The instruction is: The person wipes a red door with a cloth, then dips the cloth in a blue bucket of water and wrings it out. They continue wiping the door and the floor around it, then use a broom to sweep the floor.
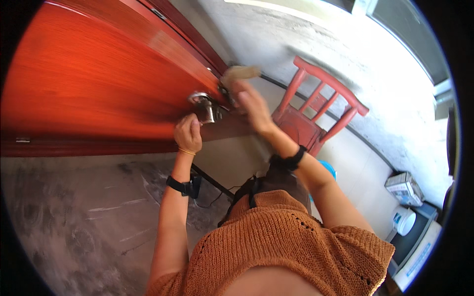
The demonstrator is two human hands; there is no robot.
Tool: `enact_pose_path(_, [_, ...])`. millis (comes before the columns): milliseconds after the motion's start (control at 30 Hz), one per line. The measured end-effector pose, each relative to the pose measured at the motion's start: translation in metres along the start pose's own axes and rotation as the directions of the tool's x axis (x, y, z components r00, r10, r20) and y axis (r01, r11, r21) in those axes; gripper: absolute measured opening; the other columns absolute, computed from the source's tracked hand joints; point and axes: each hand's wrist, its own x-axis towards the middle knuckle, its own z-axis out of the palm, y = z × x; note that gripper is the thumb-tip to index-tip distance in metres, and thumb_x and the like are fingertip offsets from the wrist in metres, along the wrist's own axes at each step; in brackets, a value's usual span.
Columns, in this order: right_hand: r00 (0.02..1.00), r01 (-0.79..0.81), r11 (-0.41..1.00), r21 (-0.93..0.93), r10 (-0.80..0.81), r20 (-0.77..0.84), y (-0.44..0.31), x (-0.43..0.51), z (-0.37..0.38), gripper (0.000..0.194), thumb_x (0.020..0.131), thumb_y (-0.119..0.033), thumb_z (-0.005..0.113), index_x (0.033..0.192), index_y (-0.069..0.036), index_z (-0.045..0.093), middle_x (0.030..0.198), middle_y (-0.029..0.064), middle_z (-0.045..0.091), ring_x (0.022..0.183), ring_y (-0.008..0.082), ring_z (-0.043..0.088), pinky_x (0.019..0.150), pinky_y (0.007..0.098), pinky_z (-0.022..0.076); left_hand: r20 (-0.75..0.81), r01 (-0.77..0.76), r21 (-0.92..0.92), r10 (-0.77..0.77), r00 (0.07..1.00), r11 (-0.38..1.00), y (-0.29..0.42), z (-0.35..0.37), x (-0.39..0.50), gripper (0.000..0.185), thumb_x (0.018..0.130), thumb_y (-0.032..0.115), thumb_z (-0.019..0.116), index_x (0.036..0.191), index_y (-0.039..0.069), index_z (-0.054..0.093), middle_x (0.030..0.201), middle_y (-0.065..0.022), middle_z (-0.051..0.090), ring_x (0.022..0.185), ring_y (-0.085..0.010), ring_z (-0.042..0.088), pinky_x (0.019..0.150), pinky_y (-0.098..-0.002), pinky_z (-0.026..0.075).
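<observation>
A reddish-brown wooden door [100, 77] fills the upper left, seen at a slant with its edge towards the middle. Its round metal doorknob or lock [208, 111] sticks out near that edge. Close beside the knob, my left hand [189, 134] has its fingers curled on the knob's near end; whether they grip it is hard to tell. My right hand [253, 105] is raised at the door's edge, blurred. A tan cloth or brush-like thing [240, 73] shows just beyond its fingers, also blurred, and I cannot tell whether the hand holds it.
Right of the door stands a red wooden chair [301, 125] against a whitish wall [333, 48]. At the far right are a printed box [404, 189], a white tub [404, 221] and a dark-screened appliance. A blue object is partly hidden behind my right arm.
</observation>
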Motion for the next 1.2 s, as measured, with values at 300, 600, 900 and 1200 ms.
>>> enact_pose_path(300, [0.879,0.188,0.844,-0.502,-0.372,-0.297,0.121,-0.036,0.007,0.037,0.097,-0.02,0.044,0.129,-0.002,0.047,0.128,0.019,0.049,0.121,0.0352,0.044,0.102,0.0395,0.0329,-0.026,0.033,0.0,-0.033,0.999,0.999,0.006,0.013,-0.021,0.031,0.088,0.022,0.038,0.066,0.002,0.043,0.064,-0.02,0.047,0.064,-0.042,0.049,0.056,-0.0464,0.036])
enact_pose_path(600, [0.949,-0.073,0.9,-0.43,-0.07,-0.306,0.193,-0.113,-0.039,0.05,0.099,-0.028,0.038,0.14,-0.001,0.031,0.146,0.019,0.031,0.136,0.0319,0.028,0.11,0.0346,0.0234,-0.01,0.044,0.017,-0.044,0.999,0.999,0.019,0.0,-0.076,0.035,0.086,0.024,0.035,0.06,0.002,0.037,0.057,-0.0159,0.038,0.055,-0.0362,0.042,0.05,-0.0421,0.029])
enact_pose_path(900, [0.54,-0.717,0.629,0.3,0.774,-0.332,0.274,-0.16,-0.155,0.038,0.095,-0.022,0.043,0.131,-0.011,0.048,0.123,0.0139,0.057,0.1,0.0307,0.061,0.086,0.0387,0.0471,-0.059,0.03,0.18,-0.02,0.998,0.983,0.027,-0.016,-0.122,0.048,0.093,0.031,0.031,0.055,0.004,0.043,0.052,-0.0091,0.04,0.046,-0.0244,0.042,0.047,-0.0332,0.028])
enact_pose_path(1200, [0.373,-0.41,0.424,0.808,0.886,-0.276,0.238,-0.139,-0.047,0.05,0.1,-0.027,0.027,0.145,-0.03,0.003,0.144,0.0096,0.026,0.123,0.0313,0.041,0.095,0.0546,0.0406,0.059,-0.139,0.359,0.126,0.99,0.923,0.01,-0.036,-0.171,0.037,0.081,0.011,0.04,0.105,-0.007,0.062,0.104,-0.0184,0.065,0.097,-0.0336,0.063,0.092,-0.0431,0.045])
